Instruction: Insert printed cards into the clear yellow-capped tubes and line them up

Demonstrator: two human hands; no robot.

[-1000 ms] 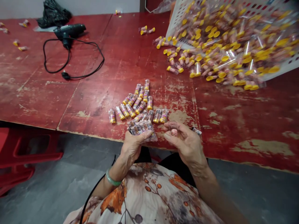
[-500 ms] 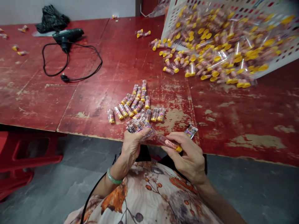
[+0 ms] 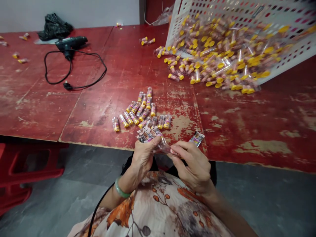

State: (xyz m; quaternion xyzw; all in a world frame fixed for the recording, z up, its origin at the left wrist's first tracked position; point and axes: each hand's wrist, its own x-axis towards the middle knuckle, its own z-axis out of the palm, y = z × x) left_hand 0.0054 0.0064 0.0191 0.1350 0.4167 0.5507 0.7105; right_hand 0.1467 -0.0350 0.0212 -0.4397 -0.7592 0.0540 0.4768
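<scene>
My left hand [image 3: 144, 153], with a green bangle at the wrist, pinches a small stack of printed plastic sleeves [image 3: 148, 133] over the table's front edge. My right hand [image 3: 192, 163] grips a clear candy tube [image 3: 172, 151], mostly hidden behind my fingers, its end against the sleeves. Whether the tube is inside a sleeve I cannot tell. Just beyond my hands lie several sleeved tubes with yellow caps [image 3: 139, 108]. One loose printed sleeve [image 3: 197, 138] rests on the table behind my right hand.
A white perforated basket [image 3: 286, 67] lies tipped at the back right, spilling many yellow-capped tubes [image 3: 222, 62] onto the red table [image 3: 98, 108]. A black heat gun [image 3: 71, 42] with a looped cord and a black plastic bag [image 3: 55, 26] are at the back left. Red stools [image 3: 37, 164] stand below.
My right hand has brought the tube leftward to the sleeves in my left hand, and its fingers now cover most of it. The whole view has shifted slightly.
</scene>
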